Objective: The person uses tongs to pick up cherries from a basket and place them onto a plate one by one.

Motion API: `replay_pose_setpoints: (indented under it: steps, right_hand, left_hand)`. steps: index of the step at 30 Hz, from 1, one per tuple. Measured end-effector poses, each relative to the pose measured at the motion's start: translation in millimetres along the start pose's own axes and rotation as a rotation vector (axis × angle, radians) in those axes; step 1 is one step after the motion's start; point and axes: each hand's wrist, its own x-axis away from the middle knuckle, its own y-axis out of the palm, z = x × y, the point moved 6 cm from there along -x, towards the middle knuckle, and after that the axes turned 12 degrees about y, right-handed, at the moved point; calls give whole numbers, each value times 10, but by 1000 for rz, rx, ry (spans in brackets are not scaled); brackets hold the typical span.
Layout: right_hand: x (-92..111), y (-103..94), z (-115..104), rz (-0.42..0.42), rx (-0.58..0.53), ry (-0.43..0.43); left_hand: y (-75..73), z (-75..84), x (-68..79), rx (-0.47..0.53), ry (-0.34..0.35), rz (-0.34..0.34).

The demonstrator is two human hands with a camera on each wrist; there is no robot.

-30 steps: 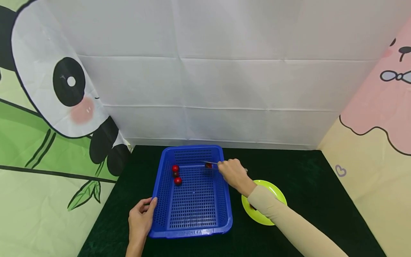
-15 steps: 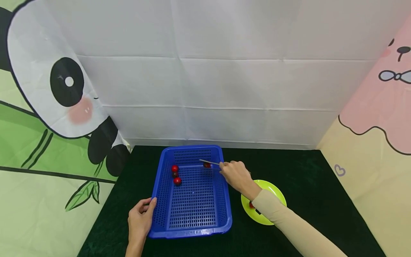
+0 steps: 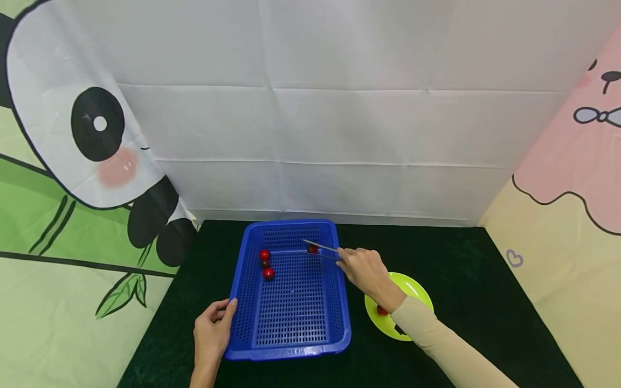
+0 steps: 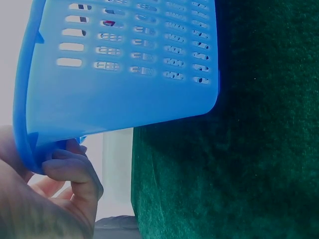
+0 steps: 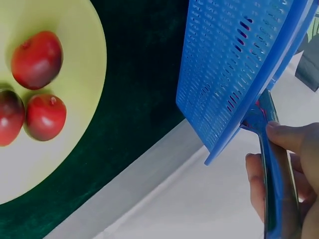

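My left hand [image 3: 212, 328] grips the left rim of a blue perforated basket [image 3: 234, 318]; the left wrist view shows the fingers curled under the rim [image 4: 22, 114]. My right hand [image 3: 363, 269] holds metal tongs [image 5: 281, 189] over the basket's right rim, thumb on one arm. Inside the basket, the tongs' two arms lie on either side of a dark red cherry tomato [image 3: 312, 249] near the back right. Two red cherry tomatoes [image 3: 268, 274] and a darker one [image 3: 264, 263] sit in a row at the basket's left.
A yellow-green plate [image 3: 421, 293] stands right of the basket, partly under my right forearm. In the right wrist view it bears red tomatoes [image 5: 46, 117]. Dark green cloth [image 3: 466, 269] covers the table, and a white curtain [image 3: 339, 124] hangs behind.
My right hand has shifted slightly right and toward me with the tongs, and more of the plate's tomato shows. The dark tomato has moved slightly left. My left hand stays on the rim.
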Motion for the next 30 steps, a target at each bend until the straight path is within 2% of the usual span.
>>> replay_pose_setpoints:
  steps: [9, 19, 30]
  right_hand:
    - [122, -52, 79, 1, -62, 54]
    - [266, -154, 181, 65, -152, 96]
    - [334, -208, 233, 66, -189, 94]
  left_hand:
    - [5, -4, -4, -6, -3, 0]
    - [15, -16, -18, -1, -1, -2]
    - [19, -25, -23, 3, 0, -3]
